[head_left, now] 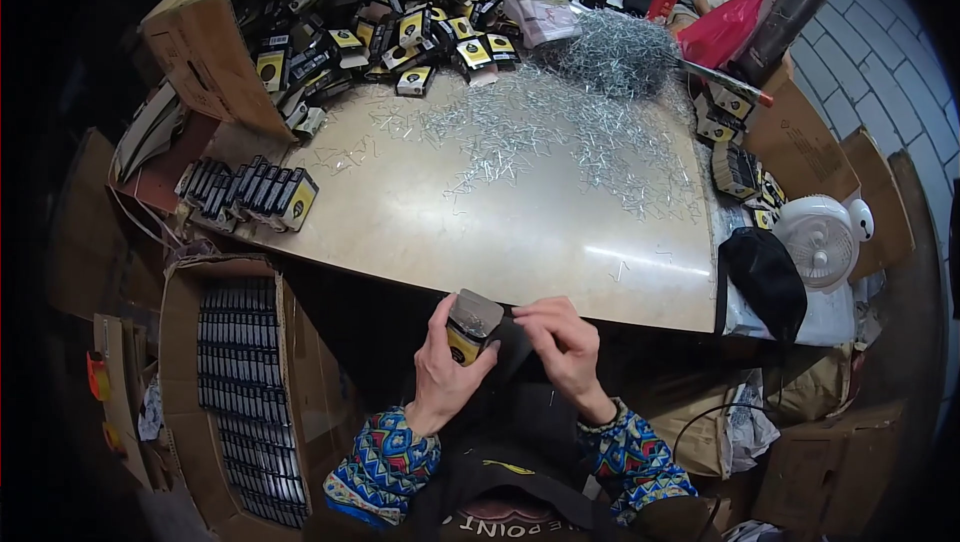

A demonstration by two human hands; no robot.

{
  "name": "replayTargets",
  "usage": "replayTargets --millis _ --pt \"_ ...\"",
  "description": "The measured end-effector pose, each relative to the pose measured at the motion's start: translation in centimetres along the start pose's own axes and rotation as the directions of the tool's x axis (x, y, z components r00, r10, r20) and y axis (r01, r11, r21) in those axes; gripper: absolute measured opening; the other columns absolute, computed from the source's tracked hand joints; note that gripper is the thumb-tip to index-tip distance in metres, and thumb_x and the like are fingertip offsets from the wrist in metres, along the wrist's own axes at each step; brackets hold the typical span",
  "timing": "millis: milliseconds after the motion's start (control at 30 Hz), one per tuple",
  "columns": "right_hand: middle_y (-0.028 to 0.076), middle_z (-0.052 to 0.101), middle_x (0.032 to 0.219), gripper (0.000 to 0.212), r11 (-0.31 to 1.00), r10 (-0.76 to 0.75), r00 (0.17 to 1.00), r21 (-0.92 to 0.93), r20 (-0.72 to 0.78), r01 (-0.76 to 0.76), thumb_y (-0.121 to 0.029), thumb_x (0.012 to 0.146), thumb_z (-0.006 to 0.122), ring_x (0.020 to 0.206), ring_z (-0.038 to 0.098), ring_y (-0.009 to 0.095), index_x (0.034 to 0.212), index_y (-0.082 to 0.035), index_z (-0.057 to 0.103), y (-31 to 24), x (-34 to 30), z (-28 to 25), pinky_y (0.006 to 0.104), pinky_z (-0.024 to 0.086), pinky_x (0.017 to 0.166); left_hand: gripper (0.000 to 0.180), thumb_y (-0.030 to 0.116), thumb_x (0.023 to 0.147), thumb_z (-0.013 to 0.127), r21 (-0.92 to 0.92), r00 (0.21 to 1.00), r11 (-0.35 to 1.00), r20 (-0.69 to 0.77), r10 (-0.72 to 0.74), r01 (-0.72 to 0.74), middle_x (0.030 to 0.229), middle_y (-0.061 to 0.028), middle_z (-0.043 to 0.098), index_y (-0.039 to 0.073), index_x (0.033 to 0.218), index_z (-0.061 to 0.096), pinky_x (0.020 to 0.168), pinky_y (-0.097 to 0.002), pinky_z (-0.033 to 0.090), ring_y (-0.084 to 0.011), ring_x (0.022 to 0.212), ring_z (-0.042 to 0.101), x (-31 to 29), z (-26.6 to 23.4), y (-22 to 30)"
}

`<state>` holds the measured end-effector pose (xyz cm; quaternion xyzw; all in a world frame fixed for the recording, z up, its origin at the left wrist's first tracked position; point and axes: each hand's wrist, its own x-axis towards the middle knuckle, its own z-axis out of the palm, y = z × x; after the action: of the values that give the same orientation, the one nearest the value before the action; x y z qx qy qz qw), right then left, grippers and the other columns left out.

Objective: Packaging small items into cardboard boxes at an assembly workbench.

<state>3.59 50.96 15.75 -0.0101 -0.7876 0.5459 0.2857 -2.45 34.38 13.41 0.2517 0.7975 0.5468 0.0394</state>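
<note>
In front of my body, near the table's front edge, my left hand (pixel 446 379) is closed round a small black-and-yellow cardboard box (pixel 463 350). The box's grey flap (pixel 478 307) stands up, and something silvery shows at its mouth. Just right of the box is my right hand (pixel 562 344), its fingers curled in and pointing at the flap without touching it. Whatever those fingertips may hold is too small to make out. Farther off on the table, thin silver metal pins (pixel 500 142) lie scattered, rising to a tangled heap (pixel 620 52) at the back.
Boxes of the same kind spill from a tipped carton (pixel 205 62) at back left. Several stand in rows (pixel 262 192) on the table's left side. A floor carton (pixel 180 342) holds packed rows. At right are a white fan (pixel 818 242) and a black bag (pixel 765 282).
</note>
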Motion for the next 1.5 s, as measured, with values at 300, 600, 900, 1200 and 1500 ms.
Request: replayTargets --millis 300,600,900,1200,1500 --pt "0.023 0.061 0.123 0.040 0.976 0.020 0.997 -0.216 0.072 -0.004 -0.010 0.085 0.071 0.108 0.061 0.037 0.120 0.008 0.060 -2.3 -1.1 2.2 0.0390 0.051 0.090 0.078 0.013 0.079 0.079 -0.273 0.993 0.955 0.054 -0.108 0.119 0.119 -0.0175 0.060 0.005 0.141 0.033 0.091 -0.0364 0.050 -0.0268 0.108 0.062 -0.2 0.8 -0.9" --pt "0.021 0.061 0.125 0.038 0.918 -0.168 0.982 -0.350 0.087 0.188 -0.008 0.080 0.074 0.113 0.058 0.038 0.116 0.000 0.066 -2.2 -0.3 1.5 0.0411 0.049 0.093 0.087 0.012 0.074 0.082 -0.166 1.000 0.986 0.009 -0.027 0.028 0.120 -0.0205 0.060 0.002 0.143 0.029 0.088 -0.0390 0.052 -0.0338 0.107 0.063 -0.5 0.7 -0.2" --pt "0.017 0.062 0.125 0.031 0.881 -0.245 0.951 -0.365 0.191 0.300 -0.008 0.074 0.077 0.115 0.057 0.037 0.103 -0.003 0.067 -2.3 1.6 1.5 0.0413 0.050 0.094 0.090 0.004 0.069 0.078 0.220 0.900 0.881 -0.025 0.435 -0.419 0.124 -0.0190 0.058 0.000 0.144 0.028 0.079 -0.0416 0.053 -0.0357 0.096 0.063 0.1 -0.1 -1.1" --pt "0.009 0.064 0.103 0.027 0.837 -0.223 0.780 -0.296 0.584 0.461 -0.006 0.072 0.076 0.088 0.060 0.026 0.098 -0.003 0.066 -0.9 3.4 -0.4 0.0358 0.052 0.073 0.085 0.002 0.067 0.073 0.383 0.814 0.722 0.190 0.550 -0.577 0.128 -0.0143 0.058 0.002 0.143 0.035 0.080 -0.0409 0.048 -0.0308 0.101 0.059 0.8 -1.3 -2.0" --pt "0.018 0.062 0.122 0.030 0.885 -0.244 0.920 -0.318 0.307 0.341 -0.011 0.076 0.077 0.100 0.063 0.033 0.105 -0.004 0.069 -0.6 0.5 0.2 0.0385 0.054 0.082 0.079 0.008 0.066 0.081 0.032 0.992 0.992 -0.031 0.120 -0.119 0.115 -0.0192 0.061 0.005 0.133 0.040 0.082 -0.0423 0.054 -0.0377 0.099 0.064 -0.5 -0.7 -2.1"
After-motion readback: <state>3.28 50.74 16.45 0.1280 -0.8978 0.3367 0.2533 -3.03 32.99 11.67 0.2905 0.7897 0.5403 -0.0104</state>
